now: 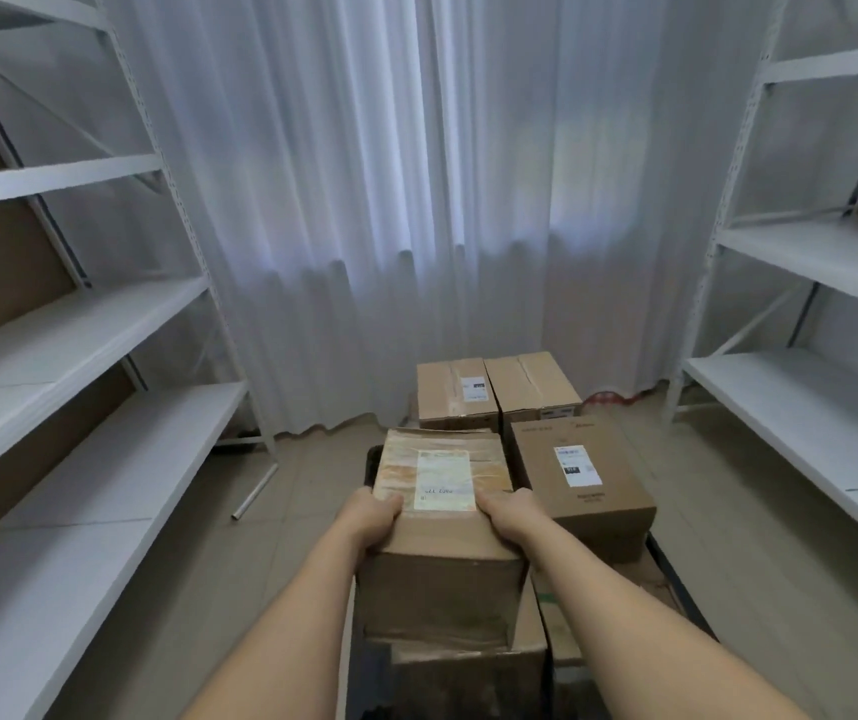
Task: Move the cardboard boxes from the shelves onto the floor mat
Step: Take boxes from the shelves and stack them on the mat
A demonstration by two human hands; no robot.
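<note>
Both hands [440, 517] clasp the taped box [442, 511], seemingly atop another box [468, 662].

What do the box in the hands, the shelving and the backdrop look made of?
Taped brown box: corrugated cardboard apparently, matte, with glossy clear tape and a paper label. White shelving rack: likely painted metal, given its perforated uprights; boards smooth white, material unclear. White backdrop curtain: thin, semi-sheer fabric hanging in folds.

Taped brown cardboard box [442, 517] with a white label lies flat atop the stack. Labelled box [580, 475] sits just right — two more boxes [499, 389] behind, side by side, on the dark floor mat [676, 574].
</note>
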